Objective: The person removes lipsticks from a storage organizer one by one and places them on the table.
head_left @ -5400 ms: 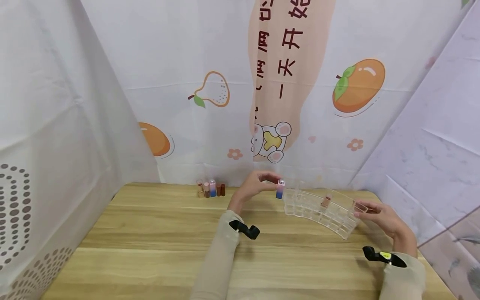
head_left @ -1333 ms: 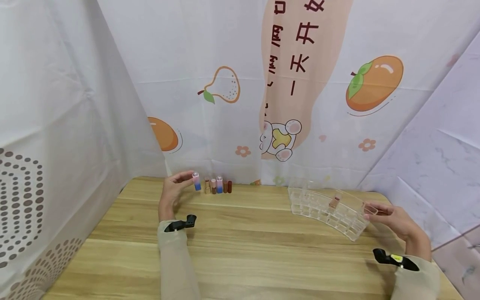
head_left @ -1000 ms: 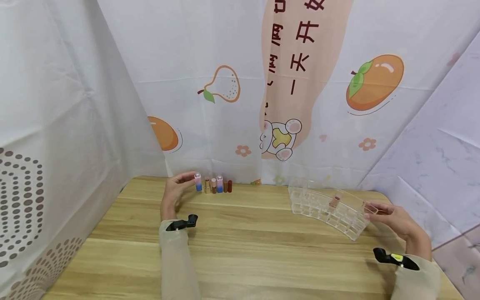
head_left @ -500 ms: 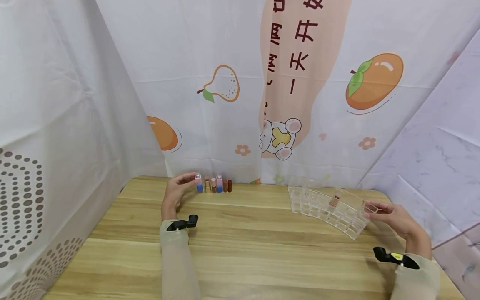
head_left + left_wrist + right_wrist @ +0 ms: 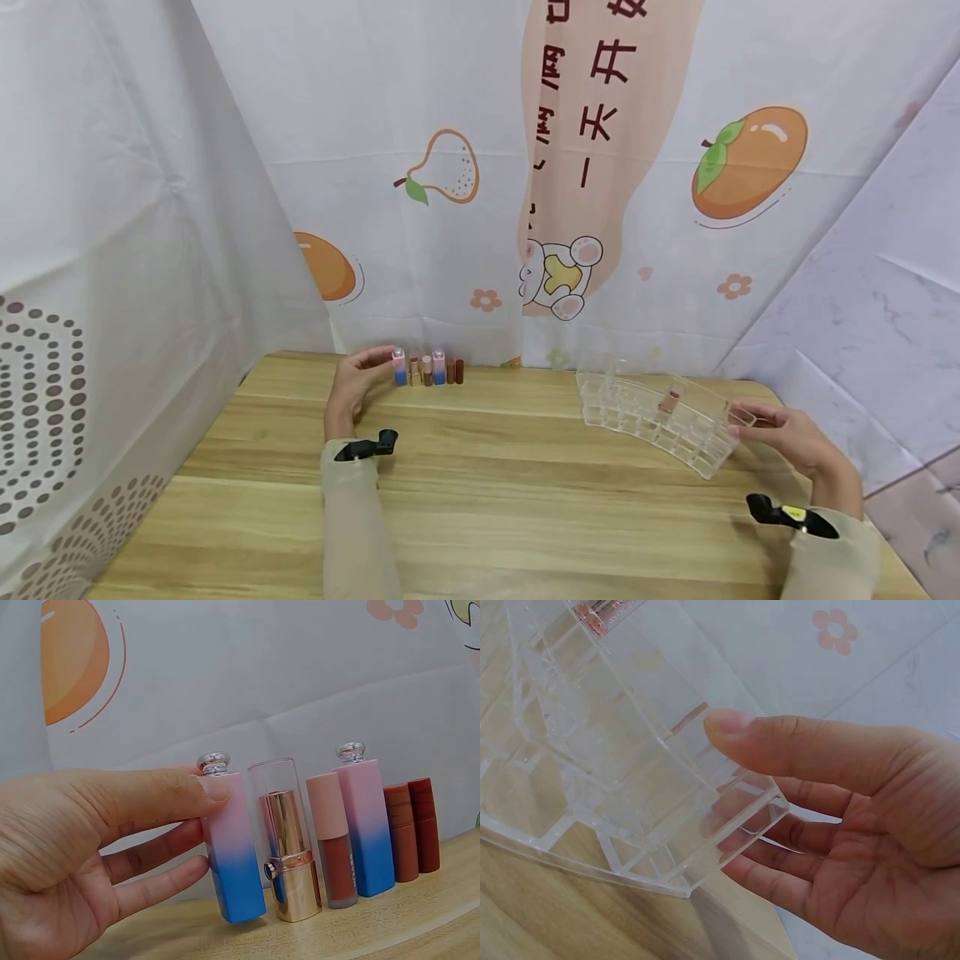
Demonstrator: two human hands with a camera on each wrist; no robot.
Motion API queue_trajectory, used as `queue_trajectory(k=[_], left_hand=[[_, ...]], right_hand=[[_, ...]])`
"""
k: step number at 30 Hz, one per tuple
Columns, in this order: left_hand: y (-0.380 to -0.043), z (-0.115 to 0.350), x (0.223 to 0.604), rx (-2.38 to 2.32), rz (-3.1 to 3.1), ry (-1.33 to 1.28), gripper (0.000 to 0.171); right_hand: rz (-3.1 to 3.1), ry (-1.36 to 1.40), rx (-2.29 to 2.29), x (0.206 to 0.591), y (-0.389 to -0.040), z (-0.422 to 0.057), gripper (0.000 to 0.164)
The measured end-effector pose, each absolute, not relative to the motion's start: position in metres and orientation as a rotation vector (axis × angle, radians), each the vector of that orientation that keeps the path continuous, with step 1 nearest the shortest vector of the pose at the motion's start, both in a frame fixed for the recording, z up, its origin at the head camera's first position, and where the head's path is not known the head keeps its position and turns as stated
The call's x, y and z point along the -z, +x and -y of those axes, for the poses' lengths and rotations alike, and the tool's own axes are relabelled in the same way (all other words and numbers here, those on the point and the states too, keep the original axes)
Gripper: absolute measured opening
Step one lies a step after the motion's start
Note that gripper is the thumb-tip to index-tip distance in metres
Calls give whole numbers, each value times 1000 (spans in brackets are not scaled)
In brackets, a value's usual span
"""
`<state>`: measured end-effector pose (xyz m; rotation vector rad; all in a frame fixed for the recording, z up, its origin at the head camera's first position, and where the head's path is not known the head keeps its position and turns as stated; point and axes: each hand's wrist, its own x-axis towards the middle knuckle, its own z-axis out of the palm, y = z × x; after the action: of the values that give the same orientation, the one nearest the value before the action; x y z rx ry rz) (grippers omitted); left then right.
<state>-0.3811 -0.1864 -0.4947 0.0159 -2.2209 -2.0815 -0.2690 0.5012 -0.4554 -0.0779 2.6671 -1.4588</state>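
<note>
My left hand [image 5: 352, 387] pinches a pink-and-blue lipstick tube [image 5: 234, 847] upright between thumb and fingers. It stands at the left end of a row, close beside a gold lipstick with a clear cap [image 5: 294, 877]. Further along are a pink-capped lip gloss [image 5: 337, 862], a second pink-and-blue lipstick [image 5: 367, 832], a brown tube [image 5: 403, 847] and a dark red tube [image 5: 425, 832]. Whether the held tube's base touches the wood cannot be told. At the right, my right hand [image 5: 791, 437] grips the end of a clear lipstick organizer [image 5: 588, 412], thumb on its near side.
One rosy tube [image 5: 669, 402] leans in the organizer, whose compartments step down toward the front. The wooden table [image 5: 510, 500] runs back to a printed curtain [image 5: 360, 100] right behind the row. Another white cloth [image 5: 135, 208] hangs at the left.
Over several seconds, my left hand has carried the pink-and-blue lipstick from the organizer's left end to the row's left end. Lately it has edged right, closer to the gold lipstick. My right hand stays put.
</note>
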Motion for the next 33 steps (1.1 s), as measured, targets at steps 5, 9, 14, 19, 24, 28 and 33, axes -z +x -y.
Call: queue_trajectory(k=[5, 9, 14, 19, 24, 28, 33], left_hand=[[-381, 185, 496, 2073, 2230, 28, 46], [-381, 184, 495, 2069, 2233, 33, 47], [-381, 184, 495, 2072, 2227, 28, 46], [-380, 183, 495, 2072, 2233, 18, 46], [-380, 185, 495, 2071, 2246, -1, 47], [-380, 185, 495, 2086, 2253, 13, 47], [-377, 183, 487, 2112, 2259, 24, 45]], right_hand=[[-2657, -88, 1481, 456, -269, -501, 37], [-2670, -97, 1488, 456, -269, -500, 37], [-2664, -110, 1502, 455, -269, -501, 37], [-2655, -104, 1510, 456, -269, -501, 37], [-2657, -99, 1495, 457, -269, -502, 38], [-2658, -92, 1490, 457, -269, -501, 38], [-2670, -91, 1476, 457, -269, -502, 38]])
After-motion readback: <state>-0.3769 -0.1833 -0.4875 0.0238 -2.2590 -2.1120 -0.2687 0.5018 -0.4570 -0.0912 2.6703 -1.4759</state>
